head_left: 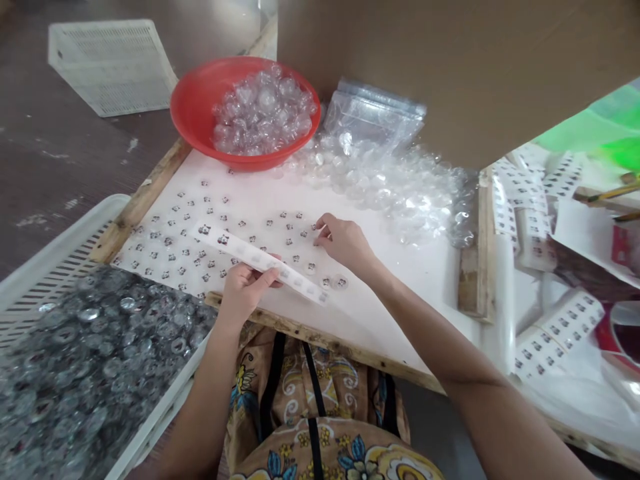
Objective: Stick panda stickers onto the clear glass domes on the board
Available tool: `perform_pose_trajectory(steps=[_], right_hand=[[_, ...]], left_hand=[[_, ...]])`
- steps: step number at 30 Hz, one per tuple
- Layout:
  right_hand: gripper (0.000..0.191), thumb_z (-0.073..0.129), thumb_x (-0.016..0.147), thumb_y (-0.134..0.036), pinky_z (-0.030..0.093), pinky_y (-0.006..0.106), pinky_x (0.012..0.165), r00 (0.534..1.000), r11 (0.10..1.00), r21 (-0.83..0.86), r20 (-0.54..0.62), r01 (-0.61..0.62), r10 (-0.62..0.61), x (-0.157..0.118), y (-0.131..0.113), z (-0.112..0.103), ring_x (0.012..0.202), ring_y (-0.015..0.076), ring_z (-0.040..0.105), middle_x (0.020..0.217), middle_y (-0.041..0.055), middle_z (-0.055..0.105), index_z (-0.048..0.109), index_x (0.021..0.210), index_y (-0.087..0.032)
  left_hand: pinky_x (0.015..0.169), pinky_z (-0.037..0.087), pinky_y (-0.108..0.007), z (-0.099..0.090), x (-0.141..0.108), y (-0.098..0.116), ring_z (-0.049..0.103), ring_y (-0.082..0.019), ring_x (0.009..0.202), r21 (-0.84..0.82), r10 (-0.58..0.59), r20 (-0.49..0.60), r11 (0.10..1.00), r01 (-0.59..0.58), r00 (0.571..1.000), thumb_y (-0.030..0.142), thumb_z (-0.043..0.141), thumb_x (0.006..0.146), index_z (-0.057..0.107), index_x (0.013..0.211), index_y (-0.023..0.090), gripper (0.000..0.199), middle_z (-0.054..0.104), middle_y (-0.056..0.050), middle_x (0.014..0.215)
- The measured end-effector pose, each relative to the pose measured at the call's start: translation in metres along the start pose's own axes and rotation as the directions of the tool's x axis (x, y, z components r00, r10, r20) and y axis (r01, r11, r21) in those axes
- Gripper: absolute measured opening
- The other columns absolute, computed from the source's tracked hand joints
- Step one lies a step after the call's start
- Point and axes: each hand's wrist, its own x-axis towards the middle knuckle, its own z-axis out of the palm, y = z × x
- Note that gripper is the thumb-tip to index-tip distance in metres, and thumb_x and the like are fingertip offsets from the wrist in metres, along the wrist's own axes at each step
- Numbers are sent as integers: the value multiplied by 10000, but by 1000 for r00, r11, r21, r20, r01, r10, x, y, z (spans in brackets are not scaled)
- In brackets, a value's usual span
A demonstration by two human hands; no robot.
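Far left sat a white slatted plastic basket (55, 273), loaded with clear, shiny plastic pieces (90, 373). Next came the small round clear discs with little dark animal-face prints (171, 257), scattered across the white-topped, wood-edged table (430, 273). The left hand (250, 288) had a long narrow white printed strip (245, 251) pinched, thumb on top and fingers under, slanting over the table's near edge. Behind it, a round red plastic bowl (193, 107) held more clear pieces.

The right hand (343, 241) hovered past the strip's far side, thumb and fingertips nearly together; the tips were too blurry to say if they had anything. Right of that was a heap of plain clear plastic discs (400, 193).

My read: mid-step, putting prints onto discs one by one. Next move called for a light fingertip pinch, careful aim and a steady strip.
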Motion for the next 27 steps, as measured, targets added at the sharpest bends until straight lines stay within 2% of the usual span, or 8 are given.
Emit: perform_pose_trajectory(steps=[4,8,11,14,17,21,24,27], right_hand=[[68,593,857,-166,433,293,711,985,979,143,-117,146,-130,-2,-38,2,763,168,616,891,49,704,632,907,-191],[178,653,846,-317,456,260,694,945,851,411,-110,327,-309,-3,-93,14,739,132,611,921,28,694,635,976,-197],[126,648,862,-311,443,251,697,923,827,420,-81,374,-376,0,-121,25,733,118,604,887,9,692,629,899,-192],[79,603,907,-259,424,272,711,935,884,303,-109,356,-339,-3,-131,32,776,139,605,917,22,697,624,943,-191],[87,555,939,-230,413,293,718,933,912,206,-139,356,-332,-11,-131,34,821,163,604,946,41,695,619,982,-190],[73,563,928,-255,443,273,754,907,816,396,-208,421,-367,-14,-118,22,891,145,599,982,30,673,613,908,-206],[98,597,887,-294,459,271,722,929,771,521,-257,365,-266,-10,-82,0,851,135,591,957,28,653,602,849,-204],[116,634,832,-289,431,283,646,976,852,499,-211,158,-57,-6,-24,-25,689,124,545,762,12,629,589,790,-191]], left_hand=[[666,594,-267,0,-1,2,702,-190,717,54,-15,11,998,14,1000,353,803,709,753,913,139,300,737,-43,785],[602,551,-254,-2,0,0,681,-189,627,184,-10,29,983,5,1000,356,781,718,726,736,121,242,714,-55,662],[573,520,-256,-3,1,0,658,-185,589,198,6,40,980,-14,999,339,756,719,696,667,118,235,691,-51,606],[511,465,-231,-1,2,2,595,-150,524,175,39,0,984,-39,999,273,770,653,621,586,133,215,637,-8,538],[436,378,-200,0,2,5,497,-103,449,190,55,-11,980,-52,998,217,783,587,536,519,147,266,548,36,462],[504,485,-239,0,3,4,587,-149,517,175,10,28,984,-15,1000,289,792,628,634,619,131,224,628,0,543],[636,574,-297,-1,2,3,672,-192,646,162,-19,32,987,14,999,361,788,684,727,840,118,295,715,-45,711],[686,600,-313,-1,0,3,695,-204,701,154,-30,35,988,25,999,390,793,699,746,955,121,373,737,-65,805]])
